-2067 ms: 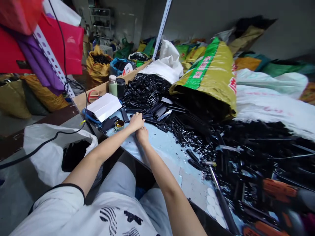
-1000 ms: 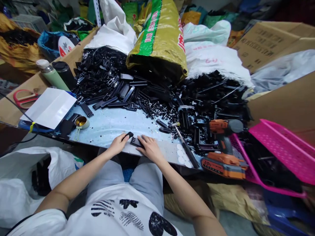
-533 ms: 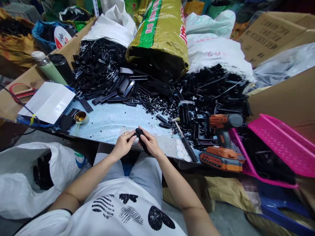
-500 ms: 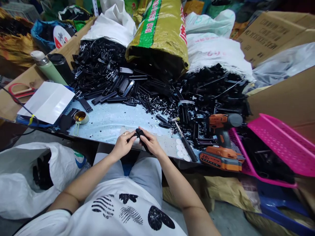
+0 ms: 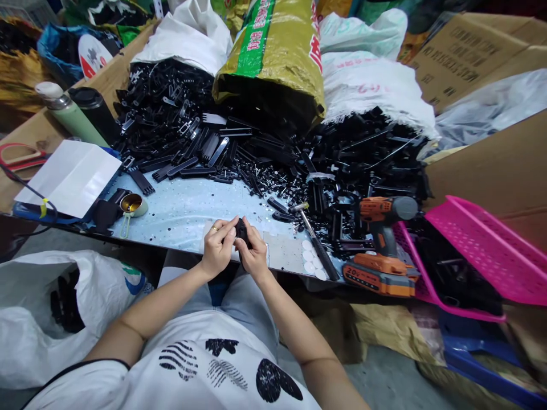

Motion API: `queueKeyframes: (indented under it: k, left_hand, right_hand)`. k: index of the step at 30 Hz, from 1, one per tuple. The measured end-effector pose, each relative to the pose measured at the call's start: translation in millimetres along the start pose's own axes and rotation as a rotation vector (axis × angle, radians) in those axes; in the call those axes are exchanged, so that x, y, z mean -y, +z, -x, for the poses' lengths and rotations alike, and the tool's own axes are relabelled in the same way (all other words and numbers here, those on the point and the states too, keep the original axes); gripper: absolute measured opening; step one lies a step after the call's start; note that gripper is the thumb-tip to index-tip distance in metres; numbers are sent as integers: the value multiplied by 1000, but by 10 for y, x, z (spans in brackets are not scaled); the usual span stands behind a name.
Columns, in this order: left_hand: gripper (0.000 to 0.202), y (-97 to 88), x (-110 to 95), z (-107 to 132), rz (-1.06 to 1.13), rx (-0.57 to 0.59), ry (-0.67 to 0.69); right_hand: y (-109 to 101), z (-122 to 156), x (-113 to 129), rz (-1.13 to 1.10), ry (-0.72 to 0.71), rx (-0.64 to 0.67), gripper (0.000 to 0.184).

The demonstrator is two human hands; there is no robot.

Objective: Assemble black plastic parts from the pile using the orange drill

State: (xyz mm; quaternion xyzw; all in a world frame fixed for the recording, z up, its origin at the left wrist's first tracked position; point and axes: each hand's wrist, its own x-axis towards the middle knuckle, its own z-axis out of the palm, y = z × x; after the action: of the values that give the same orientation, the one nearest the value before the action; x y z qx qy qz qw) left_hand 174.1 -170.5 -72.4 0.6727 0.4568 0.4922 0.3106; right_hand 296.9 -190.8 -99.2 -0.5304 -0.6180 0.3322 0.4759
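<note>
At the front edge of the table, my two hands meet around a small black plastic part [image 5: 241, 230]. My right hand [image 5: 255, 251] is closed on it, thumb in front and fingers along its far side. My left hand [image 5: 217, 248] pinches it from the left with bent fingers; its fingertips partly hide the part. Under and beside the hands lies a grey plate [image 5: 282, 250] with white round discs [image 5: 314, 259] at its right end. A hammer [image 5: 317, 242] rests to the right of the plate.
Right of the hammer stands an orange cordless drill [image 5: 387, 245], then a pink basket [image 5: 482, 250]. Black plastic parts [image 5: 171, 119] and small pins [image 5: 277, 182] heap behind. A gold cup [image 5: 133, 205], white paper [image 5: 70, 176] and bottles [image 5: 72, 114] are left. A white sack [image 5: 102, 285] stands below.
The black part has turned more upright between my hands. My left fingers have shifted up against its side, and my right hand has moved slightly left. The view has shifted a little.
</note>
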Motion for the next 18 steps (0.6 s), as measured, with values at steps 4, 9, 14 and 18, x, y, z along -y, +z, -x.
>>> queueKeyframes:
  k: [4, 9, 14, 18]
  left_hand:
    - [39, 28, 188, -21, -34, 33, -67]
    - [49, 58, 492, 146, -236, 143, -293]
    - [55, 42, 514, 18, -552, 495, 199]
    - [48, 147, 442, -186, -651, 853, 402]
  right_hand:
    - [31, -100, -78, 39, -18, 55, 56]
    - [-568, -708, -431, 368, -61, 110, 46]
    - [-1714, -1678, -847, 683, 214, -457, 38]
    - [-2274, -2176, -1046, 718, 480, -657, 43]
